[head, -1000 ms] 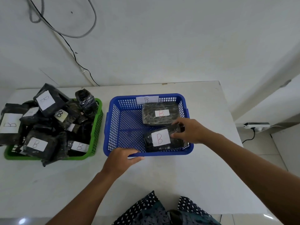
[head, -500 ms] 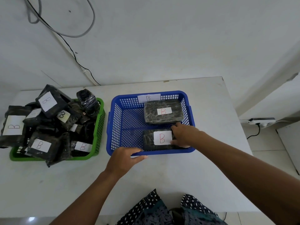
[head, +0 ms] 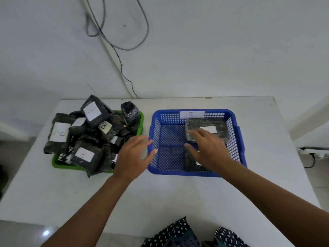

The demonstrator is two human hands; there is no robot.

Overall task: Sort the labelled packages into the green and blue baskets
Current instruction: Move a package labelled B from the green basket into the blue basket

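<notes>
At the far left we see the green basket (head: 58, 162) on the white table (head: 178, 196), heaped over its rim with black packages (head: 92, 132), most bearing white labels; one with a large label (head: 59, 132) hangs over the basket's left edge, and another (head: 84, 155) lies at the front of the heap. A dark wrapped roll (head: 130, 111) stands at the basket's back right corner. Just right of the heap we find the left hand (head: 132, 157), palm down, its fingers (head: 142, 139) spread and relaxed, gripping nothing; it sits over the gap between the two baskets, the fingertips reaching the left wall of the blue basket (head: 154, 139), though blur keeps us from saying whether they touch it. The blue basket carries a white label on its back wall. Inside, at the back right, lies a package (head: 213, 125) with a label on top. The right hand (head: 211, 150) is over the basket, palm down, its fingers apart and straight, holding nothing; the fingertips overlap the front left corner of that rear package. A second package (head: 191, 162) lies flat at the front of the basket, mostly hidden under the right hand, its dark left part showing beyond the thumb. Whether the palm rests on it we cannot tell.
</notes>
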